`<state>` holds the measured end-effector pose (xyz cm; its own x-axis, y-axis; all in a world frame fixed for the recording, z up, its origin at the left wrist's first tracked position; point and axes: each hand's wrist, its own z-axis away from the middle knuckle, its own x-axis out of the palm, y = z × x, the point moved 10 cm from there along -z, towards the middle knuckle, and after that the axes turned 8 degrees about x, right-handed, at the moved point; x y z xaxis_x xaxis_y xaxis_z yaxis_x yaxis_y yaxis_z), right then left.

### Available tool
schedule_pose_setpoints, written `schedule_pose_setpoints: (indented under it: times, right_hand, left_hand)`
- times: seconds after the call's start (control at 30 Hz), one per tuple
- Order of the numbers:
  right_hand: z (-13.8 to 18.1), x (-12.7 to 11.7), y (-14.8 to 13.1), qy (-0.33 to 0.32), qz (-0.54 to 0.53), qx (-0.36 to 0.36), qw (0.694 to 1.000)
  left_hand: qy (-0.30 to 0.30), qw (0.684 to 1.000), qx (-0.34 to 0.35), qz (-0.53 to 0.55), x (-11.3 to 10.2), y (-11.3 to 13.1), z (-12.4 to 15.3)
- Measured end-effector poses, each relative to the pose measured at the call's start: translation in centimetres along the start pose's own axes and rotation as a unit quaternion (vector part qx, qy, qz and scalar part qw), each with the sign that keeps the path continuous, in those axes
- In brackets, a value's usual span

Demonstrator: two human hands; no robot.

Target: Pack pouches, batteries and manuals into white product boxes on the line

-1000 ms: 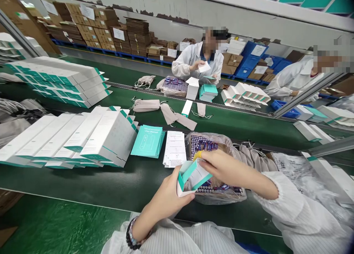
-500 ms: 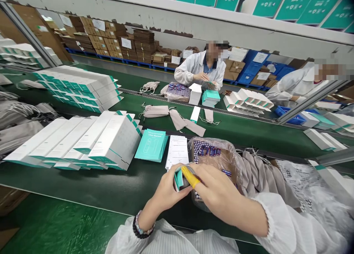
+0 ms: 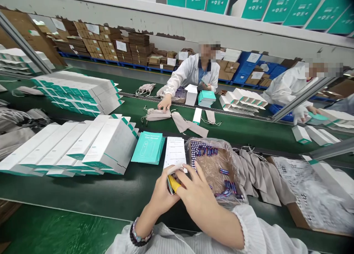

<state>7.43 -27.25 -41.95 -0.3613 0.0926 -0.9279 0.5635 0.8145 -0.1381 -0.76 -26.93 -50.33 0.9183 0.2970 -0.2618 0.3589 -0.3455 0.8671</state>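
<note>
My left hand (image 3: 160, 195) grips a small white and teal box (image 3: 173, 176) from below at the near edge of the green belt. My right hand (image 3: 197, 195) covers the box from the right, its yellow-capped fingertip pressed on the box's end. Just to the right stands a plastic-lined carton of purple batteries (image 3: 212, 161). A stack of white leaflets (image 3: 174, 150) and teal user manuals (image 3: 148, 147) lie just beyond my hands.
Long white and teal boxes (image 3: 72, 145) are stacked at the left, more behind (image 3: 80, 91). Grey drawstring pouches (image 3: 257, 171) lie at the right. Across the belt (image 3: 243, 128) a person in a white coat touches a pouch (image 3: 156, 115); another person works at the far right.
The open box has been brought down from over the batteries toward me and its end is now covered by my right hand. The person opposite has reached out to a pouch.
</note>
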Motion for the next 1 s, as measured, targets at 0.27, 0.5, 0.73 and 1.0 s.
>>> schedule_pose_setpoints:
  times: [0.27,0.5,0.73,1.0]
  right_hand:
    - [0.0,1.9,15.8,-0.015,-0.083,0.264,0.961]
    - [0.2,10.5,23.0,-0.100,-0.028,0.327,0.939]
    - [1.3,6.1,21.7,-0.054,-0.090,0.328,0.939]
    - [1.6,-3.4,4.5,0.082,-0.267,-0.045,0.959]
  left_hand:
    - [0.015,0.999,-0.029,-0.031,-0.5,-1.4,1.7]
    - [0.023,0.999,0.008,-0.025,0.6,-1.6,0.8]
    - [0.028,0.999,0.001,-0.016,0.7,-2.0,0.9]
    - [0.043,0.999,0.014,-0.013,0.8,-1.4,0.7]
